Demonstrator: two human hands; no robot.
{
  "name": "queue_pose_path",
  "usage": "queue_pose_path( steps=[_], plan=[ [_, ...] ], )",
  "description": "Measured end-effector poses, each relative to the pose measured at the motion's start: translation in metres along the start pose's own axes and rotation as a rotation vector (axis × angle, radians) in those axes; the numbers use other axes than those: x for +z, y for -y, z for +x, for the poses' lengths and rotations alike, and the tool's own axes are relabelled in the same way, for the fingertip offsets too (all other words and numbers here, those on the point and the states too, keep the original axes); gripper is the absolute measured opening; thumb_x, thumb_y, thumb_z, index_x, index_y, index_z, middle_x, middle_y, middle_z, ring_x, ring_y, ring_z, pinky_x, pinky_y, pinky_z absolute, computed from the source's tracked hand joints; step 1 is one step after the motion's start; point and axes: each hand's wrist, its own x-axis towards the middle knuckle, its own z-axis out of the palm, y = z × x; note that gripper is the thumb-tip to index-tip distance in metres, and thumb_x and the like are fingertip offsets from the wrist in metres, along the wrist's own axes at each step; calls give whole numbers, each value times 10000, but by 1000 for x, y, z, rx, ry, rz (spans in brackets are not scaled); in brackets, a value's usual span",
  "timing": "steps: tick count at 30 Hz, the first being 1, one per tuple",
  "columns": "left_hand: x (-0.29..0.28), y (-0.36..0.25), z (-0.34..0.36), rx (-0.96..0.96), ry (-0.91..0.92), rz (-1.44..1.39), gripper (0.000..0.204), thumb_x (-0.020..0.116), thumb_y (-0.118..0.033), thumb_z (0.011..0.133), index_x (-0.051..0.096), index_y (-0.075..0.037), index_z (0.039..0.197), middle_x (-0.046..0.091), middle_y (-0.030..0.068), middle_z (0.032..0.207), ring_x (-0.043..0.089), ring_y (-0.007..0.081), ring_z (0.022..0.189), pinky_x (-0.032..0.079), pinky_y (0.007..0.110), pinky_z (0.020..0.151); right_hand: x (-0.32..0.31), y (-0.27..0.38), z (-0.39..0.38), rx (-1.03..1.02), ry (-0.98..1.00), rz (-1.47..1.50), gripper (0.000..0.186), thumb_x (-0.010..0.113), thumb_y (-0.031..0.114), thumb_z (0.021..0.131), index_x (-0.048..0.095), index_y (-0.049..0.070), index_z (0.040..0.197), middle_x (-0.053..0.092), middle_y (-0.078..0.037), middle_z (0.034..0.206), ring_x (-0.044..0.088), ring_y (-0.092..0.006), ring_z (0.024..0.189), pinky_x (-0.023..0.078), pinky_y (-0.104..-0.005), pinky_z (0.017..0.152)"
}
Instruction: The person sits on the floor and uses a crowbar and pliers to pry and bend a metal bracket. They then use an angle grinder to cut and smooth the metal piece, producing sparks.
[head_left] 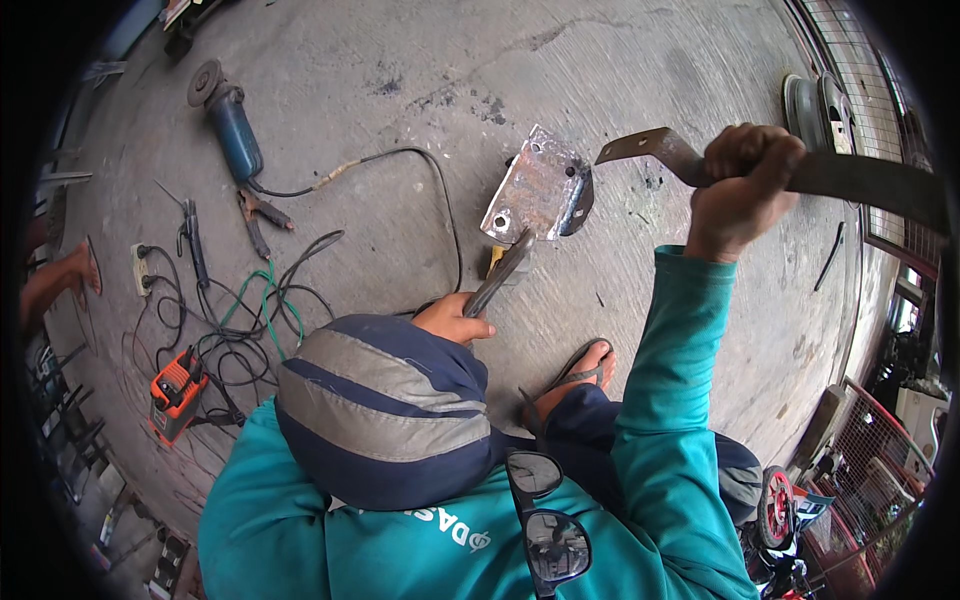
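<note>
My right hand [745, 185] is raised on the right, its fingers wrapped round a long, flat steel bar [870, 187]. The bar's bent end has holes and points left, toward a scratched metal plate [535, 185] on the concrete. That plate has holes near its corners and a dark rounded piece along its right side. Low in the middle, my left hand [452, 318] is closed round a dark curved metal handle [500, 272], whose far end meets the plate's near edge. Whether the handle is joined to the plate, I cannot tell. Beside it lies a small yellow object [496, 260], partly covered.
An angle grinder [232, 130] lies far left, with a clamp [262, 220] near it. Tangled cables surround an orange welding machine [178, 395] and a socket strip [141, 270]. Wheel rims [803, 112] stand by the mesh at right. Someone's bare foot [82, 270] is at far left.
</note>
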Motion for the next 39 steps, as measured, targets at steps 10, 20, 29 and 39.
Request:
queue_pose_path(
  steps=[10, 20, 29, 39],
  plan=[
    [2, 8, 2, -32, -36, 29, 375, 765, -243, 908, 550, 11, 1081, 562, 46, 888, 665, 144, 741, 536, 300, 641, -3, 0, -5, 42, 12, -23, 593, 477, 624, 1060, 401, 129, 742, 327, 18, 595, 290, -107, 481, 234, -281, 432],
    [-1, 6, 3, -23, -12, 1, 354, 772, -243, 906, 548, -9, 1048, 555, 41, 886, 658, 138, 748, 539, 301, 652, 0, 3, -5, 112, -20, -8, 617, 510, 661, 1034, 386, 139, 729, 324, 18, 581, 303, -103, 495, 254, -283, 456],
    [1, 12, 5, 10, -65, 68, 339, 775, -244, 907, 550, -17, 1020, 554, 39, 884, 650, 134, 712, 563, 305, 645, -2, -10, -14, 77, 36, -14, 589, 525, 600, 1055, 394, 121, 738, 346, 9, 598, 324, -104, 473, 246, -288, 429],
    [0, 3, 1, -37, -24, 20, 355, 775, -227, 907, 543, -1, 1052, 554, 33, 873, 640, 119, 719, 542, 282, 635, 0, -7, -17, 62, 40, -14, 591, 498, 616, 1060, 432, 118, 748, 360, 0, 606, 330, -101, 499, 265, -284, 443]
  ],
)
